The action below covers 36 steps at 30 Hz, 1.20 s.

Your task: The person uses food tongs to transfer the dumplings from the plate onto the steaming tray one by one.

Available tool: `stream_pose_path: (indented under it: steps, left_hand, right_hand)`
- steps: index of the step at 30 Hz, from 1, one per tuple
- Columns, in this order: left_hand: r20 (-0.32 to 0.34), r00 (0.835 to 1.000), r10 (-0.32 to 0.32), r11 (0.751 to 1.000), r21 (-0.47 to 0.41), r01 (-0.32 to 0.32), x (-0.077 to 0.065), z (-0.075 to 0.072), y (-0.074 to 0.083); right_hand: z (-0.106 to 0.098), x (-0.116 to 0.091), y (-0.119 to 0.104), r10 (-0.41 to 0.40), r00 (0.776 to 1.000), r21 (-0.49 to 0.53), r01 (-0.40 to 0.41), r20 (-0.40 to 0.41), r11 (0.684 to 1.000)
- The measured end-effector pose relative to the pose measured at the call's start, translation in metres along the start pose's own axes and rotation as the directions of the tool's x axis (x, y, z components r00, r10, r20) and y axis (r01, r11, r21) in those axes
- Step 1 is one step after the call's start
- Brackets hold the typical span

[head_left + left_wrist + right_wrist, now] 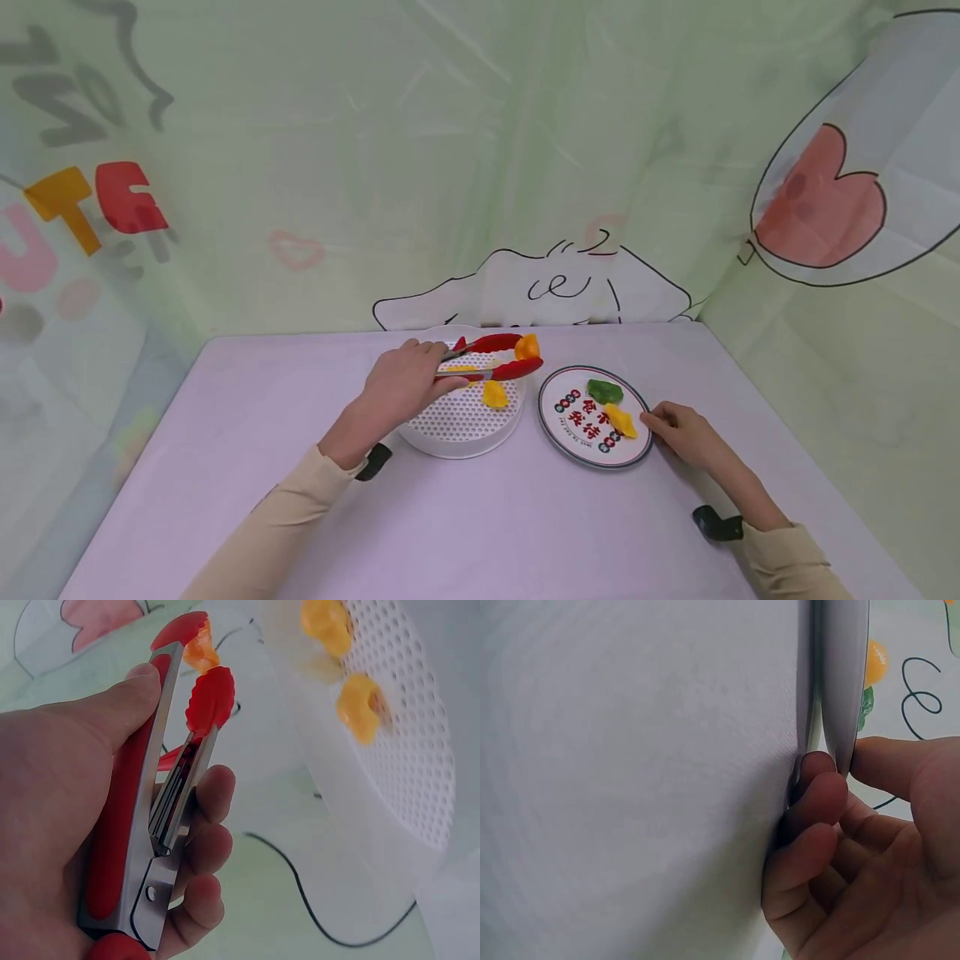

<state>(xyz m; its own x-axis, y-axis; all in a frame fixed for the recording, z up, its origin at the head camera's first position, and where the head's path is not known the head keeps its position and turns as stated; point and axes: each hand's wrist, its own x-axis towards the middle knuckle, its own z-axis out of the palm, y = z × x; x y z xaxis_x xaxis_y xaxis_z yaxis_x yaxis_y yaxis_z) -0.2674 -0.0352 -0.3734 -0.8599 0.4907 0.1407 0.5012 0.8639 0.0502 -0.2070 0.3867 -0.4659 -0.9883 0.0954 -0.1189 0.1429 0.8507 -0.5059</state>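
Note:
Metal tongs with red tips (516,369) are gripped in my left hand (401,382). Their tips pinch an orange-yellow lump (527,347) above the right rim of a white perforated steamer tray (457,448). Yellow lumps (495,394) lie on the tray, and a red bit shows behind the tongs. To the right, a round plate with red lettering (573,442) bears a green lump (604,391) and a yellow lump (620,422). My right hand (686,433) pinches the plate's right rim, thumb on top and fingers below, as the right wrist view shows.
A pale lilac cloth covers the table (510,533). Behind it and at both sides hang light green printed curtains (337,167). The tray stands near the table's back edge, with the plate close to its right.

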Motion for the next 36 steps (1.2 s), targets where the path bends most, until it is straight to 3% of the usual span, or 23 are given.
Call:
stream_pose_path:
  steps: [6, 17, 29, 36]
  left_hand:
    - [-0.031, 0.998, -0.050, 0.999, 0.020, 0.050, -0.006, -0.006, -0.024]
    - [-0.001, 0.994, -0.111, 0.991, 0.082, 0.110, -0.006, 0.011, -0.051]
    - [0.026, 0.989, -0.148, 0.985, 0.094, 0.145, -0.006, 0.015, -0.063]
    - [0.068, 0.982, -0.175, 0.984, 0.043, 0.172, -0.004, 0.013, -0.066]
  right_hand:
    - [0.000, -0.002, 0.001, 0.006, 1.000, 0.008, -0.006, 0.001, 1.000]
    - [0.001, -0.001, 0.004, 0.006, 1.000, 0.020, -0.006, 0.001, 1.000]
    - [0.001, 0.000, 0.001, 0.010, 1.000, 0.016, -0.010, 0.005, 1.000]
    - [-0.001, -0.001, 0.001, 0.004, 1.000, 0.012, -0.004, 0.002, 1.000]
